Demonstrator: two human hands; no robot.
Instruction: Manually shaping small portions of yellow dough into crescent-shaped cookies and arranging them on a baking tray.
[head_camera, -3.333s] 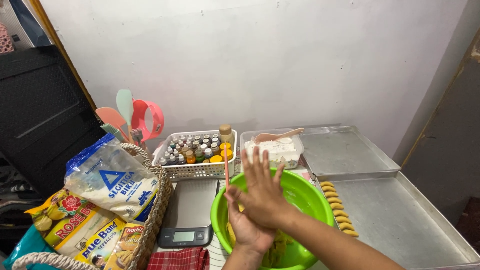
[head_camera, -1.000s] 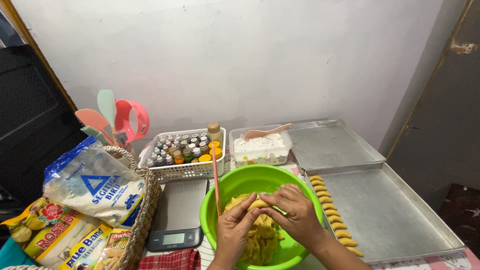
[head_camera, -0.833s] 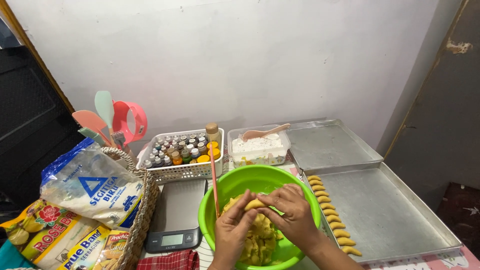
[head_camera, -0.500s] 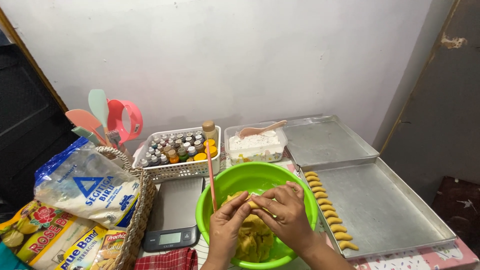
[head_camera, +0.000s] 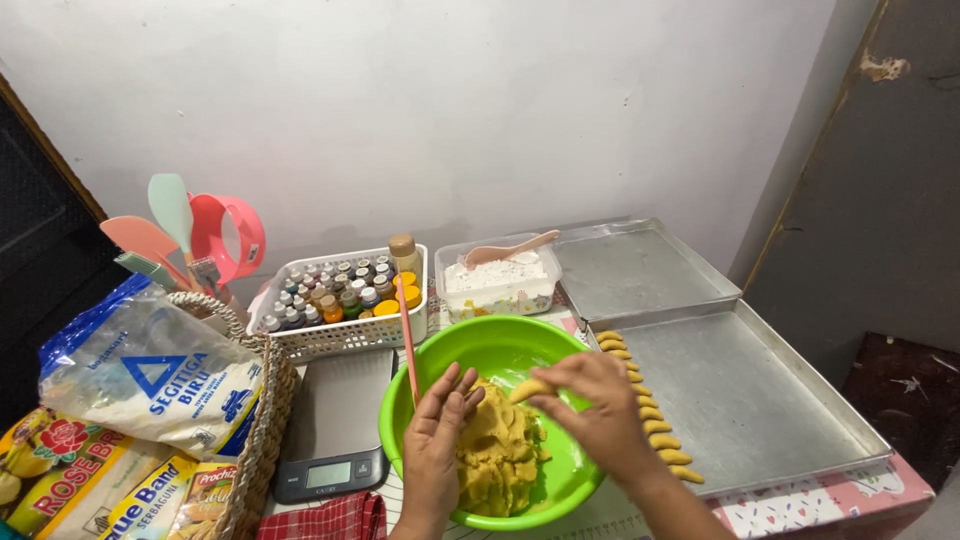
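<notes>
A green plastic bowl (head_camera: 470, 352) holds a mass of yellow dough (head_camera: 497, 452). My left hand (head_camera: 436, 442) hovers over the bowl's left side, fingers spread, holding nothing. My right hand (head_camera: 595, 415) is above the bowl's right rim and pinches a small shaped piece of dough (head_camera: 528, 389) at its fingertips. A row of several curved dough pieces (head_camera: 650, 412) lies along the left edge of a metal baking tray (head_camera: 750, 400) to the right of the bowl.
A second metal tray (head_camera: 630, 265) sits behind. A clear box of white flour with a wooden spoon (head_camera: 500, 275), a white basket of small bottles (head_camera: 340, 295), a digital scale (head_camera: 330, 425), a thin red stick (head_camera: 407, 335), and a wicker basket with flour bags (head_camera: 160, 380) stand left.
My hands were pressed together rolling dough over the bowl; now they have parted, the right hand carrying the shaped piece toward the right rim.
</notes>
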